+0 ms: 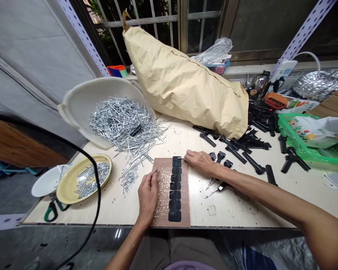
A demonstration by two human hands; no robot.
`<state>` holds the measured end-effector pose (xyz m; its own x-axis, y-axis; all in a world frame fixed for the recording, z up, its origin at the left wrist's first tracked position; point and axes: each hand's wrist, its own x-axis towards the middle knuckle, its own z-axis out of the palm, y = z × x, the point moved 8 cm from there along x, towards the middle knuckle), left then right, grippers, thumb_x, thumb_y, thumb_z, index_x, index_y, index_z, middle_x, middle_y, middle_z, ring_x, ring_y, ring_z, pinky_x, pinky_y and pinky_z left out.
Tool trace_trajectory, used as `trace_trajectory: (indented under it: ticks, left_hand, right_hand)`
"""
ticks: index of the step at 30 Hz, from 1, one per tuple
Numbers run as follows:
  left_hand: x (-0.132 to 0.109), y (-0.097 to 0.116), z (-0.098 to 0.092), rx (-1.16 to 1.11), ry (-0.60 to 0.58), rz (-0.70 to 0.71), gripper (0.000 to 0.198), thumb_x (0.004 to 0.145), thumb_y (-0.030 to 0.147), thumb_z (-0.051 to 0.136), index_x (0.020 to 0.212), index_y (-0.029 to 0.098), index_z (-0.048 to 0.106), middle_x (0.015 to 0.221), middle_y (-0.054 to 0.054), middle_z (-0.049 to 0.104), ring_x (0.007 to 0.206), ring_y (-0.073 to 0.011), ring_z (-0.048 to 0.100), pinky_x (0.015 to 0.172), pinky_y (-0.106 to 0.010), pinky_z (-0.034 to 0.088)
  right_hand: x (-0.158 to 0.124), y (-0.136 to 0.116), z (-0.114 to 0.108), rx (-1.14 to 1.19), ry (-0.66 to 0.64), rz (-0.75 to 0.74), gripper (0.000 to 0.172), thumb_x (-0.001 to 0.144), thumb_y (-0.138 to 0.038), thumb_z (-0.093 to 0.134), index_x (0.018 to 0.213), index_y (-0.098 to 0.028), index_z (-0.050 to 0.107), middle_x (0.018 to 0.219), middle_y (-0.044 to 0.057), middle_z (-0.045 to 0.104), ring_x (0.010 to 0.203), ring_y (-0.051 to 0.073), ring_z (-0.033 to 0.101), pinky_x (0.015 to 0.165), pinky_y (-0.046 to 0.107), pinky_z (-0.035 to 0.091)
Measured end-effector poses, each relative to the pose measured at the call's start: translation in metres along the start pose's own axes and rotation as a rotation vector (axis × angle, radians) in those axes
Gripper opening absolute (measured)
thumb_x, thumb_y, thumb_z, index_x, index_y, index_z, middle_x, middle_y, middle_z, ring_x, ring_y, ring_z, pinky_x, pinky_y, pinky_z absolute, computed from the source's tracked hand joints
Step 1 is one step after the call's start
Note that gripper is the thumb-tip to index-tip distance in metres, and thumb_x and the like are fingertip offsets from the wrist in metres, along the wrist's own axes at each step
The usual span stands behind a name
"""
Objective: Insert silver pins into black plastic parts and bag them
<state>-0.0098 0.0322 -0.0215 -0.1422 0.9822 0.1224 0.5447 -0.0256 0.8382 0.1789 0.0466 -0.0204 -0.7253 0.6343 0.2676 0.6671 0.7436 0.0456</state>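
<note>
A brown board [184, 210] lies at the table's front edge with a column of several black pads [175, 186] on it. My left hand [148, 195] rests flat on the board's left side, fingers together, holding nothing that I can see. My right hand [198, 161] reaches to the board's top right corner, fingertips touching the topmost pad; whether it grips anything is hidden. A few assembled pins with black heads [217, 187] lie under my right forearm.
A heap of silver pins [124, 125] spills from a tipped white basin [81, 101]. A yellow plate [66, 187] holds small metal parts. A tan sack [183, 82], black plastic pieces [242, 148] and a green basket [310, 153] fill the back right. A black cable [97, 187] crosses at left.
</note>
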Motion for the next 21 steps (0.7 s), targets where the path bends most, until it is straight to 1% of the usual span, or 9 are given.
trace_trajectory:
  ticks: [1, 3, 5, 8, 9, 12, 15, 19, 21]
  left_hand:
    - [0.0, 0.0, 0.0, 0.009, 0.002, 0.001, 0.038, 0.089, 0.042, 0.041, 0.111, 0.018, 0.062, 0.115, -0.008, 0.063, 0.108, -0.0209, 0.056, 0.095, -0.036, 0.041]
    - [0.0, 0.001, 0.0, 0.018, -0.003, 0.003, 0.038, 0.089, 0.042, 0.041, 0.111, 0.018, 0.062, 0.114, -0.008, 0.064, 0.107, -0.021, 0.057, 0.095, -0.035, 0.042]
    - [0.0, 0.001, 0.0, 0.02, -0.006, 0.005, 0.038, 0.089, 0.041, 0.041, 0.111, 0.018, 0.062, 0.114, -0.008, 0.064, 0.107, -0.0209, 0.057, 0.094, -0.035, 0.042]
    - [0.0, 0.002, 0.0, 0.021, -0.004, 0.008, 0.037, 0.089, 0.041, 0.042, 0.111, 0.019, 0.062, 0.115, -0.007, 0.063, 0.108, -0.0205, 0.056, 0.095, -0.035, 0.042]
    - [0.0, 0.002, 0.0, 0.02, -0.004, 0.006, 0.036, 0.089, 0.041, 0.042, 0.111, 0.019, 0.062, 0.114, -0.007, 0.063, 0.108, -0.0203, 0.056, 0.095, -0.034, 0.041]
    - [0.0, 0.001, 0.001, 0.014, -0.005, 0.0, 0.036, 0.089, 0.041, 0.043, 0.11, 0.019, 0.062, 0.113, -0.007, 0.064, 0.106, -0.0201, 0.057, 0.094, -0.034, 0.042]
    - [0.0, 0.001, 0.0, 0.017, 0.0, 0.005, 0.036, 0.089, 0.04, 0.043, 0.11, 0.019, 0.062, 0.113, -0.007, 0.064, 0.106, -0.0201, 0.057, 0.094, -0.034, 0.042]
    - [-0.001, 0.004, 0.0, 0.019, -0.01, 0.022, 0.036, 0.09, 0.039, 0.042, 0.11, 0.018, 0.062, 0.112, -0.007, 0.064, 0.105, -0.0203, 0.058, 0.093, -0.034, 0.043]
    - [-0.001, 0.005, 0.0, 0.023, -0.007, 0.022, 0.035, 0.09, 0.04, 0.042, 0.109, 0.018, 0.062, 0.112, -0.007, 0.064, 0.105, -0.0202, 0.058, 0.092, -0.033, 0.043]
  right_hand:
    - [0.001, 0.0, 0.0, 0.011, -0.003, -0.007, 0.026, 0.096, -0.011, 0.024, 0.084, -0.013, 0.047, 0.072, -0.001, 0.043, 0.053, 0.007, 0.031, 0.042, 0.02, 0.022]
    - [0.001, -0.017, 0.0, 0.055, -0.015, -0.216, 0.024, 0.096, -0.013, 0.025, 0.084, -0.014, 0.047, 0.073, -0.001, 0.044, 0.056, 0.007, 0.033, 0.044, 0.02, 0.023]
    - [0.001, -0.021, -0.001, 0.065, -0.022, -0.287, 0.025, 0.096, -0.013, 0.024, 0.086, -0.015, 0.047, 0.073, -0.001, 0.044, 0.056, 0.007, 0.034, 0.044, 0.02, 0.023]
    - [0.009, 0.001, -0.002, 0.03, -0.031, -0.1, 0.028, 0.095, -0.008, 0.022, 0.088, -0.013, 0.048, 0.072, -0.001, 0.045, 0.055, 0.007, 0.033, 0.044, 0.021, 0.023]
    - [0.01, 0.005, -0.002, 0.025, -0.035, -0.088, 0.027, 0.095, -0.007, 0.023, 0.087, -0.013, 0.048, 0.073, 0.0, 0.046, 0.056, 0.008, 0.034, 0.044, 0.022, 0.023]
    - [0.009, 0.0, 0.001, 0.016, -0.036, -0.161, 0.025, 0.094, -0.007, 0.027, 0.084, -0.015, 0.048, 0.079, 0.001, 0.049, 0.063, 0.009, 0.039, 0.046, 0.023, 0.022]
    - [0.005, -0.007, 0.003, 0.025, -0.018, -0.118, 0.023, 0.094, -0.009, 0.029, 0.083, -0.015, 0.048, 0.077, 0.001, 0.047, 0.061, 0.009, 0.038, 0.045, 0.023, 0.02]
    - [-0.001, -0.029, 0.0, 0.1, -0.007, -0.268, 0.024, 0.095, -0.009, 0.027, 0.084, -0.015, 0.048, 0.073, -0.001, 0.044, 0.057, 0.007, 0.034, 0.045, 0.022, 0.02]
    - [0.005, -0.018, -0.004, 0.113, -0.004, -0.176, 0.024, 0.095, -0.009, 0.026, 0.086, -0.015, 0.048, 0.072, -0.002, 0.044, 0.055, 0.007, 0.032, 0.044, 0.022, 0.018]
